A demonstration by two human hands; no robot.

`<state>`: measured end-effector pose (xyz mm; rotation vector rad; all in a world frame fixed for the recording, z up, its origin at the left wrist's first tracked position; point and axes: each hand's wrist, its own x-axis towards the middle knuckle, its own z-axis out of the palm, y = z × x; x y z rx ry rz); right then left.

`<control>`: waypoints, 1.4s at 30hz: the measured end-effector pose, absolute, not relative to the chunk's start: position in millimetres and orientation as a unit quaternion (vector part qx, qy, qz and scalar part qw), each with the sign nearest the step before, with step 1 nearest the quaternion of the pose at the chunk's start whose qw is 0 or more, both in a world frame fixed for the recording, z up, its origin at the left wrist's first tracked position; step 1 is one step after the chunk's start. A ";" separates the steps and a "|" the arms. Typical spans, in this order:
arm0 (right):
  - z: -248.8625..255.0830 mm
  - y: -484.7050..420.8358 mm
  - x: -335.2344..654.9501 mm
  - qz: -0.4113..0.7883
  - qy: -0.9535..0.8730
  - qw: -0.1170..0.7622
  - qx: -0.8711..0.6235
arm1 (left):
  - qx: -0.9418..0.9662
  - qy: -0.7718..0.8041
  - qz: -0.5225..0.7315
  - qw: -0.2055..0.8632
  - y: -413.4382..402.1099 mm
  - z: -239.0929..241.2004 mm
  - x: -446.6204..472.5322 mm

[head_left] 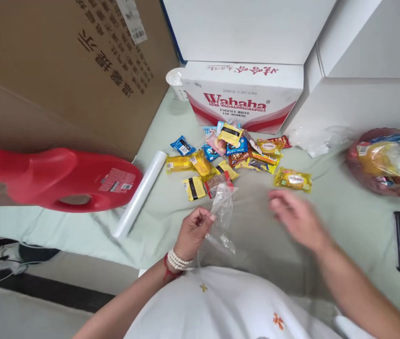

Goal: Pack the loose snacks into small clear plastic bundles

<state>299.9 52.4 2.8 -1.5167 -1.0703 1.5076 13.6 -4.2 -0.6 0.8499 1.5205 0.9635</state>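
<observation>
Clear bag (223,203), seemingly in left hand (193,233)

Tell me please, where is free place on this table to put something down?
Bare cloth lies between the right hand and the filled bag; a smaller patch between the plastic roll and the left hand, which holds a clear bag. It is crowded at the snack pile before the Wahaha box.

The white-and-red carton (245,94) reads "Wahaha, PURIFIED WATER FOR DRINKING"; the brown box (79,61) bears Chinese print.
</observation>
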 end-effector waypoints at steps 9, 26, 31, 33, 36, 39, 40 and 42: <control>-51.8 9.2 177.4 0.629 -0.328 0.450 -0.542 | 0.271 0.643 0.465 0.545 -14.2 -19.8 -2.0; -3.9 10.4 199.7 0.272 -0.622 0.411 -0.608 | 0.601 0.503 0.416 0.461 -1.6 11.4 0.3; 14.8 3.4 192.8 0.249 -0.693 0.370 -0.566 | 0.368 0.447 0.456 0.676 27.0 -1.4 44.2; 15.0 2.0 194.0 0.315 -0.681 0.377 -0.543 | 0.324 0.449 0.474 0.685 32.0 -11.0 50.6; 5.1 2.4 197.6 0.360 -0.593 0.408 -0.593 | 0.304 0.446 0.479 0.693 30.8 -19.6 49.8; -12.1 8.9 201.7 0.278 -0.501 0.431 -0.697 | 0.304 0.431 0.474 0.705 24.6 -19.1 41.7; -17.5 12.1 203.6 0.267 -0.496 0.425 -0.708 | 0.309 0.422 0.470 0.712 22.6 -17.6 37.4; -24.9 18.9 209.5 0.288 -0.506 0.416 -0.699 | 0.295 0.401 0.463 0.733 19.5 -14.1 26.1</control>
